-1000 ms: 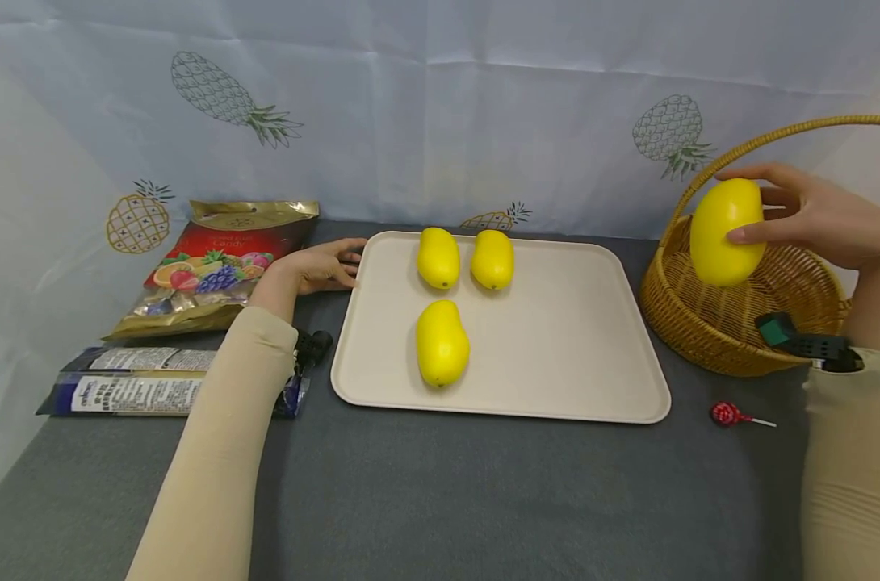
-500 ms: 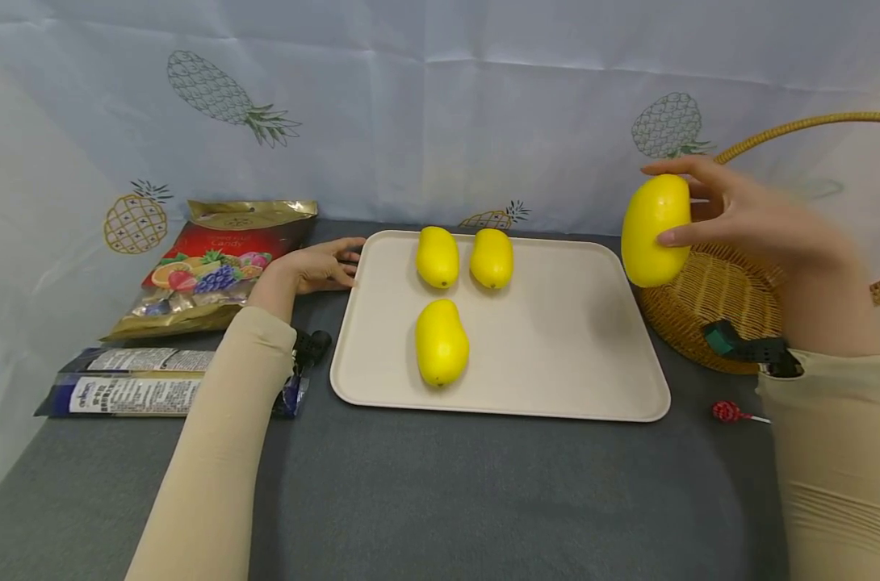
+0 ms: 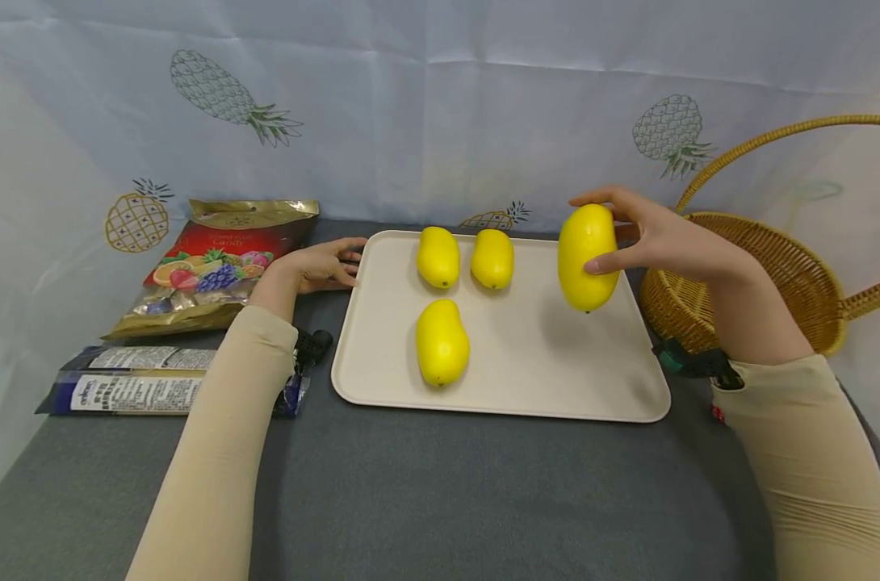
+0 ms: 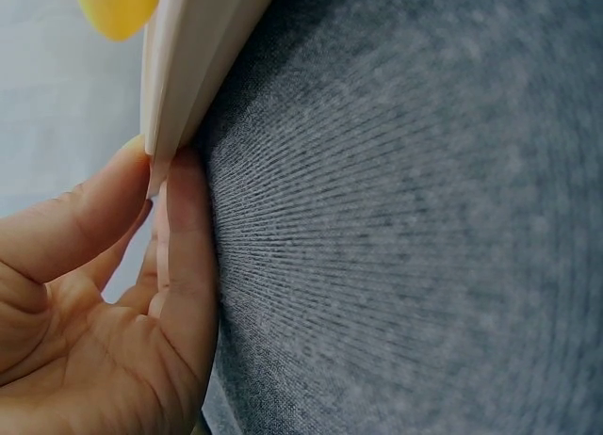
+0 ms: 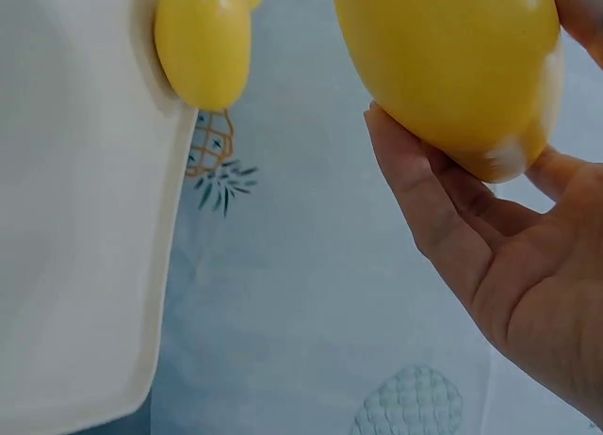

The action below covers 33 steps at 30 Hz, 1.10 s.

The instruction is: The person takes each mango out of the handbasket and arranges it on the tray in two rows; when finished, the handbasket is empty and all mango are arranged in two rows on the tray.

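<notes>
My right hand (image 3: 651,234) grips a yellow mango (image 3: 587,254) from its right side, holding it upright above the right part of a cream tray (image 3: 549,379). In the right wrist view, the fingers (image 5: 415,181) curl around the held mango's smooth surface. Two mangoes lie side by side near the tray's back edge, the left one (image 3: 437,258) and the right one (image 3: 492,260). A third mango (image 3: 442,343) lies in front of them. My left hand (image 3: 318,266) is at the tray's left edge; the left wrist view shows thumb (image 4: 127,176) and fingers pinching the rim.
A wicker basket (image 3: 796,250) with a tall handle stands right of the tray, behind my right forearm. A red lollipop (image 3: 718,414) is mostly hidden by that sleeve. At left lie a red candy bag (image 3: 229,242) and a long blue-ended packet (image 3: 135,391). A pineapple-print cloth (image 3: 440,113) hangs behind.
My right hand has carried the mango left from over the basket to above the tray, and lowered it slightly in the last half second. The left hand and tray stay put.
</notes>
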Motion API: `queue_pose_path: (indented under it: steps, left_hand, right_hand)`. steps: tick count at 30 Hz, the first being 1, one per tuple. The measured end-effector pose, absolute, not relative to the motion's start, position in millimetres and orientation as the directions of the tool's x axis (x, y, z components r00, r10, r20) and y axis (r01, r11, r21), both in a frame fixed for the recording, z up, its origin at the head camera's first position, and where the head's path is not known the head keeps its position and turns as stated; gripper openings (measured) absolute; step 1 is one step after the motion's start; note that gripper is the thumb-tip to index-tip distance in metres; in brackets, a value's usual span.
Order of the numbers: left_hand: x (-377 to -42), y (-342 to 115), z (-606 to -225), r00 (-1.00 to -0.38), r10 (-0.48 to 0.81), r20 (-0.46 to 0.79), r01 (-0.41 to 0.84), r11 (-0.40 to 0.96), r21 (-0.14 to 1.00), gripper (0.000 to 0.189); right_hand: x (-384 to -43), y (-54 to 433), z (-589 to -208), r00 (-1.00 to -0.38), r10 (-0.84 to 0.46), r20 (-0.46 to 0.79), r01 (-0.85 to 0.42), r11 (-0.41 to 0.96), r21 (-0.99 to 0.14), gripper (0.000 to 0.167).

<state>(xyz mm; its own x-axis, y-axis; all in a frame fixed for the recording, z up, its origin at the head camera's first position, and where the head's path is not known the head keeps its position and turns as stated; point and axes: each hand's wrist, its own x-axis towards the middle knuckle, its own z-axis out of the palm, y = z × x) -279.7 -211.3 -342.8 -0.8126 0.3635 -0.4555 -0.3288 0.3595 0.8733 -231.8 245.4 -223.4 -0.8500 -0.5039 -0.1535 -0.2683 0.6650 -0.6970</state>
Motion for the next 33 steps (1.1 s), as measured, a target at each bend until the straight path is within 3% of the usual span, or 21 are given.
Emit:
queue_pose_path:
  steps: [19, 26, 33]
  left_hand:
    - [-280, -212, -343, -0.817, 0.355, -0.455, -0.331, 0.358, 0.873, 0.087]
    - [-278, -212, -340, -0.811, 0.366, -0.457, -0.324, 0.37, 0.871, 0.087]
    - [-279, -211, -341, -0.812, 0.367, -0.453, -0.321, 0.367, 0.873, 0.087]
  right_hand:
    - [-233, 203, -259, -0.778, -0.582, -0.235, -0.268, 0.647, -0.714, 0.077]
    - [-230, 193, -270, -0.778, -0.583, -0.235, -0.34, 0.704, -0.623, 0.078]
    - [-228, 185, -282, -0.748, -0.604, -0.275, -0.313, 0.687, -0.656, 0.078]
